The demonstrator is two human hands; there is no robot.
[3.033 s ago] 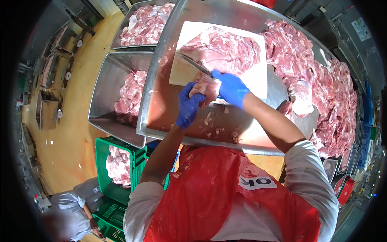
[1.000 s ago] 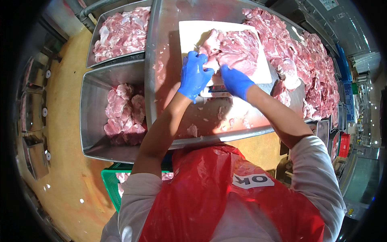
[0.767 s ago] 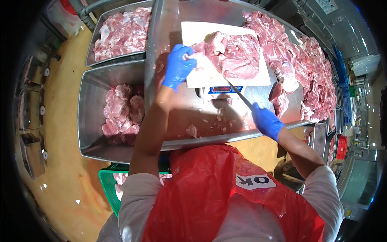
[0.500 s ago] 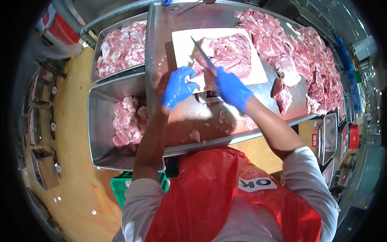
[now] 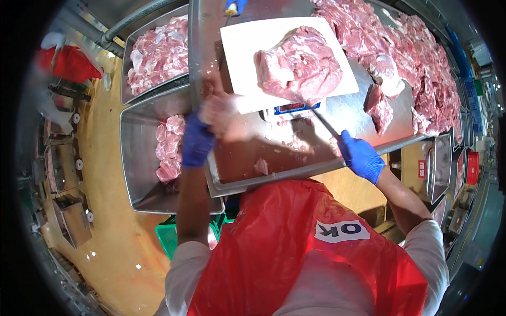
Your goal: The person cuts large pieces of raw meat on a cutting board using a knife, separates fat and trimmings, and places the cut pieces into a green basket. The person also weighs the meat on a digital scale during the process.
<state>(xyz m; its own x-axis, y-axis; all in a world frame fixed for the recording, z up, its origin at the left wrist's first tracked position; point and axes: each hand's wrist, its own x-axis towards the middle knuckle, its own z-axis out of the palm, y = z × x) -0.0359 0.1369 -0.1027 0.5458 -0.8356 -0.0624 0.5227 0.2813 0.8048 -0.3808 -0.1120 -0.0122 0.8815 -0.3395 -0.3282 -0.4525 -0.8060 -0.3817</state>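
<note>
My left hand (image 5: 197,141), in a blue glove, is over the table's left edge beside the deep metal bin (image 5: 138,181). It grips a piece of pale pink meat (image 5: 221,111), which is smeared by motion. My right hand (image 5: 362,157), also gloved in blue, is closed round the handle of a knife (image 5: 327,121). The blade points up and left, its tip near the lower edge of a large slab of raw meat (image 5: 301,66). That slab lies on a white cutting board (image 5: 240,42). A scale (image 5: 290,108) with a lit display shows at the board's near edge.
A big heap of raw meat (image 5: 416,68) covers the right of the metal table (image 5: 237,174). Another tray of meat (image 5: 161,55) stands at far left. Meat pieces (image 5: 169,150) lie in the deep bin. At the top, a co-worker's gloved hand (image 5: 237,6) holds a knife.
My left hand has swung left off the board with a piece of meat. My right hand has drawn the knife right and nearer, away from the slab's left side. A co-worker's hand shows more.
</note>
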